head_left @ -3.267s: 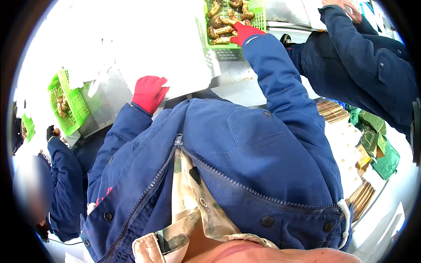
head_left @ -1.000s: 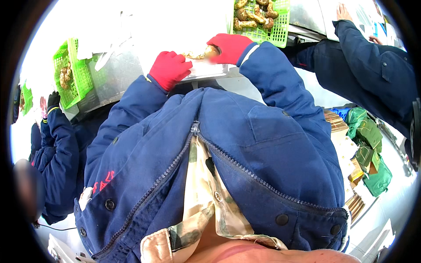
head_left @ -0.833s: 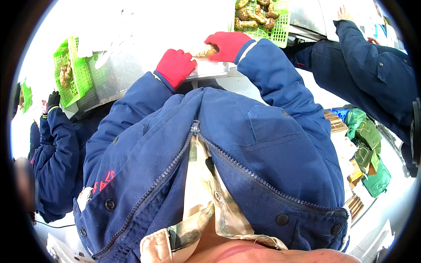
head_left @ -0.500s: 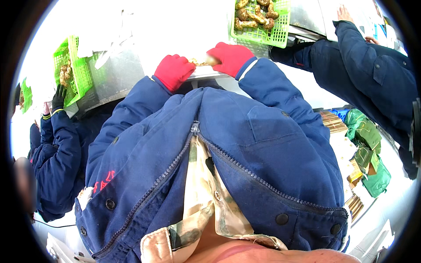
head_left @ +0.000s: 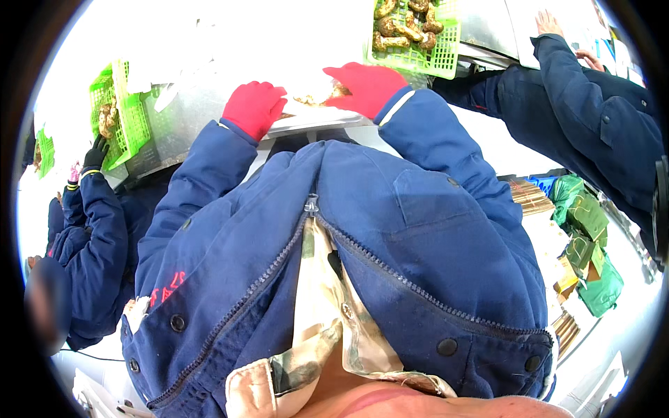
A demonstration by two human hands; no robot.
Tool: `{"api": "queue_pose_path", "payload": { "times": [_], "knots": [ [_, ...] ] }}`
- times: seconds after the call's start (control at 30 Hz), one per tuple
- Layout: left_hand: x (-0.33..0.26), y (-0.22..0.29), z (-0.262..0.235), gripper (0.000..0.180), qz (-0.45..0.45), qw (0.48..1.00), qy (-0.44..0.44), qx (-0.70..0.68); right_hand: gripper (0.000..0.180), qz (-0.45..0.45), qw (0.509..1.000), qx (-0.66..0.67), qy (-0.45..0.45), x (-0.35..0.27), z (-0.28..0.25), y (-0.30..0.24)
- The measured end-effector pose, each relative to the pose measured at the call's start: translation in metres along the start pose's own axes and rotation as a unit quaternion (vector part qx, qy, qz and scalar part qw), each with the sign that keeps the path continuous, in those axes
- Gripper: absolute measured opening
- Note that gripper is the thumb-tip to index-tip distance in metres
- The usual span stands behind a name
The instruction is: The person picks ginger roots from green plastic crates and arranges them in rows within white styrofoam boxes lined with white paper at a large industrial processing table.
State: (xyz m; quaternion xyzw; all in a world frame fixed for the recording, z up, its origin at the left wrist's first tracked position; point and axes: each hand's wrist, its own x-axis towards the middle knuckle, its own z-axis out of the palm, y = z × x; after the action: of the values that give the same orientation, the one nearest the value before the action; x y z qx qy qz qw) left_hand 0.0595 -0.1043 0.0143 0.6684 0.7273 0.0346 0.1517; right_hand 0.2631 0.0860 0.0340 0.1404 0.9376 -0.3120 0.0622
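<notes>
My left hand [head_left: 254, 109], in a red glove, hovers over the near table edge with its fingers curled; whatever may be inside them is hidden. A thin brown strip [head_left: 284, 116] shows just beneath it. To the right, my right hand [head_left: 367, 89], also red-gloved, has a brownish mushroom [head_left: 340, 90] between thumb and fingers, its index finger stretching left above it. Pale yellow-brown bits [head_left: 305, 99] lie on the bright tabletop between the two hands. Glare washes out much of that surface.
A green basket [head_left: 449, 66] of several brown mushrooms stands beyond my right hand. At left, a co-worker's black-gloved hand [head_left: 95, 153] touches another green basket [head_left: 132, 132]. Another person's bare hand [head_left: 548, 24] rests at upper right. Green bags [head_left: 601, 285] and bundled sticks [head_left: 529, 195] lie at right.
My left hand has moved left and slightly down, away from the right one. The right hand has shifted a little, its index finger now extended. Pale strips on the table at upper left are less visible.
</notes>
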Motion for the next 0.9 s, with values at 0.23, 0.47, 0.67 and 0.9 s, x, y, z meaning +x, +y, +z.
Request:
{"api": "queue_pose_path", "payload": {
  "times": [0.23,0.47,0.67,0.9],
  "knots": [
    [0.021,-0.017,-0.010,0.035,-0.033,0.997,0.055,0.049,0.032,0.030,0.985,-0.167,-0.042,0.042,-0.003,0.007],
    [0.017,-0.015,0.005,0.009,-0.047,0.996,0.018,0.079,0.026,0.042,0.979,-0.181,-0.089,0.053,-0.003,-0.009],
    [0.024,-0.017,0.014,0.003,-0.005,0.994,0.041,0.100,0.019,0.003,0.954,-0.281,-0.104,0.065,0.018,-0.002],
    [0.008,-0.021,0.010,0.007,0.029,0.984,0.169,-0.037,0.008,-0.101,0.975,-0.200,0.013,0.048,0.017,0.001]
  ]
}}
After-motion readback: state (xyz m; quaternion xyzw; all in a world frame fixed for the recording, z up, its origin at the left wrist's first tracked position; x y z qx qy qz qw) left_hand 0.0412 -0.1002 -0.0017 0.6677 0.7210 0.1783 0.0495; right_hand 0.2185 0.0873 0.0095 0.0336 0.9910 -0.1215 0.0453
